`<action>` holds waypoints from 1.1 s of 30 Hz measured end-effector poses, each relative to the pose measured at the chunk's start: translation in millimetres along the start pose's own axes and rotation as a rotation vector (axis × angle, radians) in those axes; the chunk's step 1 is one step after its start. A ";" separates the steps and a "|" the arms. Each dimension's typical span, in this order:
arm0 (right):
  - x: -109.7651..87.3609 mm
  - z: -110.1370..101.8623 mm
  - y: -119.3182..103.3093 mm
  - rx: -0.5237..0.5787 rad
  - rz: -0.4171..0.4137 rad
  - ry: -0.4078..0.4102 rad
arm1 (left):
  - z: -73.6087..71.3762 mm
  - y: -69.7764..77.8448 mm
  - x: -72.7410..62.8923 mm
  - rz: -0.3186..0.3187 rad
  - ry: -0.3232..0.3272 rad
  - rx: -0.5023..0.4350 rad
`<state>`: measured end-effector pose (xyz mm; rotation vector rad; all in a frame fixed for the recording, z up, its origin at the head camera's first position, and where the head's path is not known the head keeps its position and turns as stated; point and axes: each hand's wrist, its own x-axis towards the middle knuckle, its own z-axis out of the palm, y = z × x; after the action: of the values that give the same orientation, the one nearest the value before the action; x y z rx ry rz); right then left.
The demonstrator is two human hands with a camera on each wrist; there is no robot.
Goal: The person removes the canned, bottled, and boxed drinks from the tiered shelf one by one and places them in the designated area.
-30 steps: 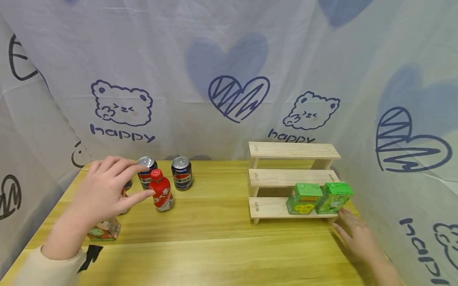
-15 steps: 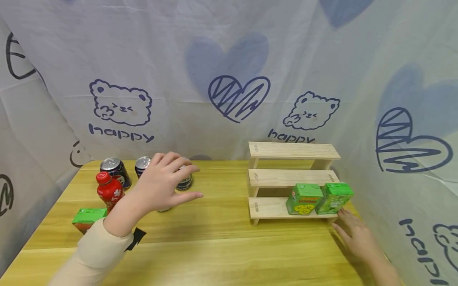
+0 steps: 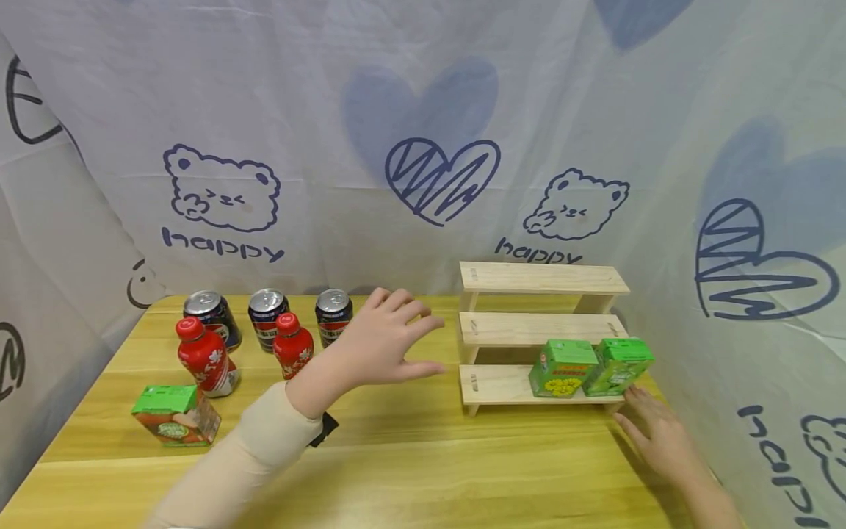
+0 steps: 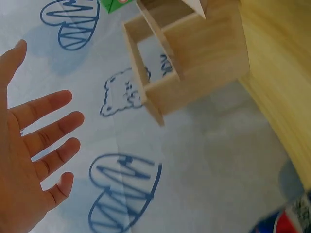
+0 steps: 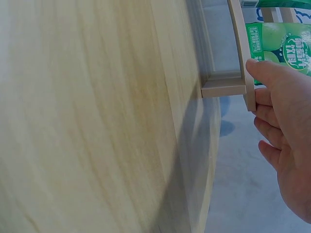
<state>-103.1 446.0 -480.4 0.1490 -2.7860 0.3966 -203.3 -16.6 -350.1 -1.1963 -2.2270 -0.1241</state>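
My left hand hangs over the table between the red bottles and the wooden stepped shelf, fingers spread and nothing in them. In the left wrist view the left hand has its palm bare. At the shelf's right end my right hand holds the lowest step. The right wrist view puts the thumb of that right hand on the board's edge, with the other fingers curled at its end. Two green drink cartons, one with yellow flowers and one beside it, stand on the lowest step.
At the left stand three dark cola cans, two red bottles and a green-topped drink carton. My left forearm crosses in front of them. A printed cloth hangs behind the wooden table.
My left hand has swept right, from over the cans and bottles to near the shelf, uncovering them. The right hand and the shelf with its cartons stay in place.
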 end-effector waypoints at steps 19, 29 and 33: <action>2.0 -1.0 -2.5 0.005 -0.021 0.002 | 64.4 40.7 62.8 -0.086 -0.159 -0.097; 0.2 1.8 0.7 0.012 -0.034 0.020 | 92.0 68.1 87.2 -0.158 -0.255 -0.186; -0.9 2.1 1.5 0.017 -0.028 0.022 | 101.7 80.4 94.3 -0.189 -0.281 -0.215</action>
<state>-103.0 446.9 -482.9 0.1868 -2.7568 0.4122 -226.2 135.0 -396.9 -1.1707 -2.6271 -0.2927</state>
